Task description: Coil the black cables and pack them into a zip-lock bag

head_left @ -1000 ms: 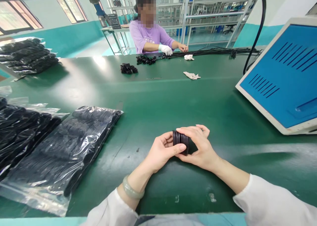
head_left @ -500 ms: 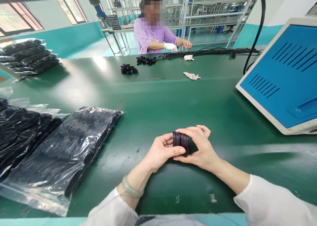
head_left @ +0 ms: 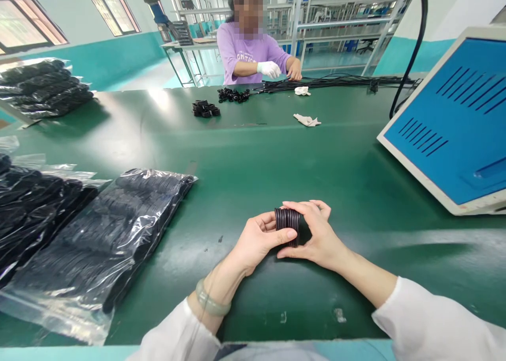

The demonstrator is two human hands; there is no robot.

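A short stack of black rubber rings (head_left: pixel 287 220) stands on edge just above the green table (head_left: pixel 253 155), pinched between both hands. My left hand (head_left: pixel 256 242) curls round the stack's left end, thumb under it. From the other side my right hand (head_left: pixel 318 234) closes over the top and right end. A pale green bangle (head_left: pixel 209 303) sits on my left wrist.
A clear bag of black rings (head_left: pixel 103 245) lies at the left, with more bags (head_left: pixel 27 208) beside it and another pile (head_left: pixel 43 87) far left. A blue and white machine panel (head_left: pixel 454 124) slants in at right. Across the table a person in purple handles black cables (head_left: pixel 340 81), near loose ring piles (head_left: pixel 204 109) and white rags (head_left: pixel 306 120).
My hands hold the ring stack in nearly the same spot, shifted slightly upward. The person across the table has moved a little to the right.
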